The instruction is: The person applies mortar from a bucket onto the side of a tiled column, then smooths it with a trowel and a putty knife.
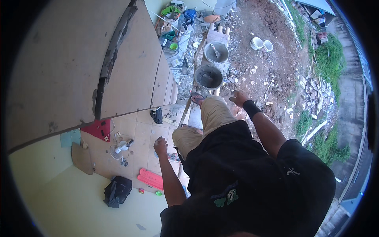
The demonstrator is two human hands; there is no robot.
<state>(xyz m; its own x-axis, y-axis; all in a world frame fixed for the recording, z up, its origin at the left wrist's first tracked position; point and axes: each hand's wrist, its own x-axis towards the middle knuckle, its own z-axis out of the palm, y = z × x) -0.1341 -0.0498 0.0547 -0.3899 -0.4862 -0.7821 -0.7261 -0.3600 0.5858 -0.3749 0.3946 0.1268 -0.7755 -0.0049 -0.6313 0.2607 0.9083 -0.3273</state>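
The near tub (209, 67) sits on the plank (218, 38), grey mix (215, 81) inside; the far tub (216, 44) holds a trowel (216, 53); right hand (239, 98) near the first, left hand (160, 145) well apart; both curl, around what I can't tell.

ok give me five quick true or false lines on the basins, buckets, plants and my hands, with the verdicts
1. A trowel lies in the farther basin. True.
2. The right hand is inside the nearer basin. False: it is outside it, to the right in the picture.
3. Two white buckets stand on the dirt ground. True.
4. The black band is on the left wrist. False: it is on the right wrist.
5. The green plants are along the picture's left side. False: they are on its right.
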